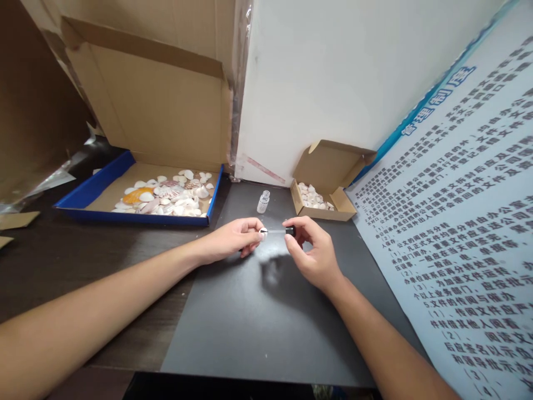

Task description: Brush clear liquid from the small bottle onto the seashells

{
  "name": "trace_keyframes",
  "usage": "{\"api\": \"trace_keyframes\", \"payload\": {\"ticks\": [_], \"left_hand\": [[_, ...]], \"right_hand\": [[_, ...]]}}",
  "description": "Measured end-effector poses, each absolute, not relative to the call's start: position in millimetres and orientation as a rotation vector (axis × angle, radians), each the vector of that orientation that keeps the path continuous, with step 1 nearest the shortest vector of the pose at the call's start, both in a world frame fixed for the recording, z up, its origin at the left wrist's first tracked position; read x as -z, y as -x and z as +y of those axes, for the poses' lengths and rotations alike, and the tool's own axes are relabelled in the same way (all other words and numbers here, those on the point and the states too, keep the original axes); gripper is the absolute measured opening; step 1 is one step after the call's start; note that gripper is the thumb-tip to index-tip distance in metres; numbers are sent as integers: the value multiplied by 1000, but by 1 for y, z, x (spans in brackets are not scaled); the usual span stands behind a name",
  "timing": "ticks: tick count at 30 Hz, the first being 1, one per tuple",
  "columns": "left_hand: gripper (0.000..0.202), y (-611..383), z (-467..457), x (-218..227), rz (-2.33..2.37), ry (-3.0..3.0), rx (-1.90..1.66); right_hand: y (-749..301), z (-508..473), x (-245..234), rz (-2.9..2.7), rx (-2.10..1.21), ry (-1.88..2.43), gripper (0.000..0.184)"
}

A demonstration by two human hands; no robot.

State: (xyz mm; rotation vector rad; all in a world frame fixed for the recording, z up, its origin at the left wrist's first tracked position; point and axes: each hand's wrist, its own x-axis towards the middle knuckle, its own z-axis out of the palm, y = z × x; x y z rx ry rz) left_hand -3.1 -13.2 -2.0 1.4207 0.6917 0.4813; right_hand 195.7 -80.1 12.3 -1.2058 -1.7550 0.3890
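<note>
My left hand (pixel 235 238) is pinched around a small white shell (pixel 264 231) held just above the dark grey mat (pixel 258 322). My right hand (pixel 313 253) pinches a black cap (pixel 290 230) with a thin clear brush stem (pixel 275 231) that reaches across to the shell. A small clear glass bottle (pixel 263 201) stands open on the mat just beyond both hands.
A blue-edged cardboard tray (pixel 89 191) with several shells lies at the back left. A small cardboard box (pixel 328 186) with several white shells sits at the back right. A printed notice board (pixel 466 222) leans along the right. A white wall panel stands behind.
</note>
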Motion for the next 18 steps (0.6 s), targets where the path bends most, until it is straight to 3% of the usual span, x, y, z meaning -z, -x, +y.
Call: {"api": "trace_keyframes", "payload": {"ticks": [18], "left_hand": [[29, 4, -13, 3, 672, -1516, -444]], "right_hand": [[-198, -79, -13, -1744, -414, 1221, 15]]}}
